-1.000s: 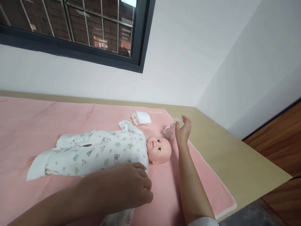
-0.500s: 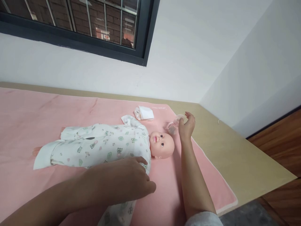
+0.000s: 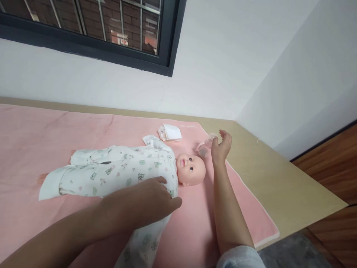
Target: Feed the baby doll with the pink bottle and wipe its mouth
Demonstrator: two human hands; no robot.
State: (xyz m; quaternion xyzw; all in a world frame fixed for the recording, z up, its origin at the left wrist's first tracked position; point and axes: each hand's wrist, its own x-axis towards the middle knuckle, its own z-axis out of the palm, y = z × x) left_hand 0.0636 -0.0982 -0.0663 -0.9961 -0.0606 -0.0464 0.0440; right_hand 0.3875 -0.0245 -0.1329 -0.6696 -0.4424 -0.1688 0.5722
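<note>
A bald baby doll lies on its back on the pink mat, head to the right. It wears a white sleepsuit printed with small animals. My left hand hovers above or rests on the doll's near shoulder, thumb apart from the fingers; contact there cannot be made out. Beyond the doll's head, my right hand is raised with thumb and fingers apart. Just left of it lie a clear rounded plastic piece and a pinkish clear item, their kind unclear; I see no grip on either.
A white folded packet lies near the doll's far sleeve. The mat covers a pale wooden table, whose right edge drops to a grey floor. White walls and a dark-framed window stand behind; brown wood panelling is at right.
My left hand has shifted slightly up and left over the doll's shoulder, uncovering more of the near sleeve. My right hand is nearly still. The whole view has drifted a little.
</note>
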